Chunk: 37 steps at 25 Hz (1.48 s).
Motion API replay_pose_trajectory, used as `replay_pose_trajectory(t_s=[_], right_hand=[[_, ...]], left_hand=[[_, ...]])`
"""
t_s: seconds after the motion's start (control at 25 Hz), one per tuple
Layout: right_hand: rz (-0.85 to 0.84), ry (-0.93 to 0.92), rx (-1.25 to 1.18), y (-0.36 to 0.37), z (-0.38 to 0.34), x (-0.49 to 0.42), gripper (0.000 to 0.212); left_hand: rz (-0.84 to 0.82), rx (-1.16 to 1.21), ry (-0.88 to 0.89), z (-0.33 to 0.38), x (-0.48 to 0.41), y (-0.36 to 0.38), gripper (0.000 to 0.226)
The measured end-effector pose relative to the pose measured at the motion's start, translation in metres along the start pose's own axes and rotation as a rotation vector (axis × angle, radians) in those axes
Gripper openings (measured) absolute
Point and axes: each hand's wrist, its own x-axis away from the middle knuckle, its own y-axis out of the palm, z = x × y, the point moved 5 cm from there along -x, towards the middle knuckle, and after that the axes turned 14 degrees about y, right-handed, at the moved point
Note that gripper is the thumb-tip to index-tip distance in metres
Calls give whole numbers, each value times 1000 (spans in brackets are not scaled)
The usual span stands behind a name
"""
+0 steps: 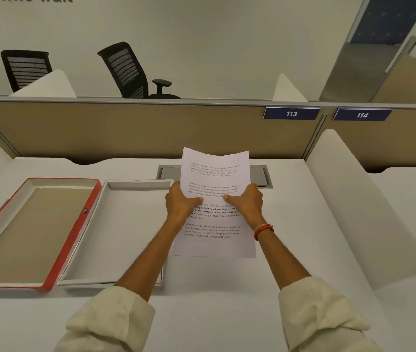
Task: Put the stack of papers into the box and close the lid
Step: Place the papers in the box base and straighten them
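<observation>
A stack of white printed papers point(215, 171) is held above the white desk, its far end curling upward. My left hand point(180, 204) grips its left edge and my right hand point(246, 203) grips its right edge, thumbs on top. Left of the papers lies an open white box point(125, 224), shallow and holding nothing. Further left lies the red-edged lid point(74, 237), upside down with its brown inside showing. My left forearm crosses over the box's near right corner.
A grey cable hatch point(260, 175) is set into the desk behind the papers. A tan partition point(138, 128) with number plates 113 and 114 closes the back. A white side divider point(354, 199) stands to the right. Two black chairs point(125, 69) stand beyond.
</observation>
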Motion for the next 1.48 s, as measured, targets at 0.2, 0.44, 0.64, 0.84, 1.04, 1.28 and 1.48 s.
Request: replay_pose_trajectory(t_s=[0.2, 0.44, 0.64, 0.84, 1.04, 1.28, 1.48], right_hand=[[-23, -6, 3, 47, -16, 17, 47], [-68, -9, 38, 110, -36, 38, 49], [-104, -12, 59, 159, -55, 53, 44], [-121, -16, 66, 200, -73, 65, 40], [-128, -6, 70, 232, -83, 70, 43], [-142, 14, 81, 258, -78, 72, 45], [-172, 34, 83, 277, -67, 68, 47]], left_hand=[[-6, -14, -34, -27, -5, -44, 56], [-15, -34, -54, -66, -11, -99, 50], [-13, -57, -82, -96, -21, -141, 42], [-11, -55, -97, -123, -35, -177, 43], [-22, -17, -127, -147, -46, -201, 43], [-64, -8, -143, -179, -52, -208, 51], [-95, -12, -169, -193, -53, -208, 44]])
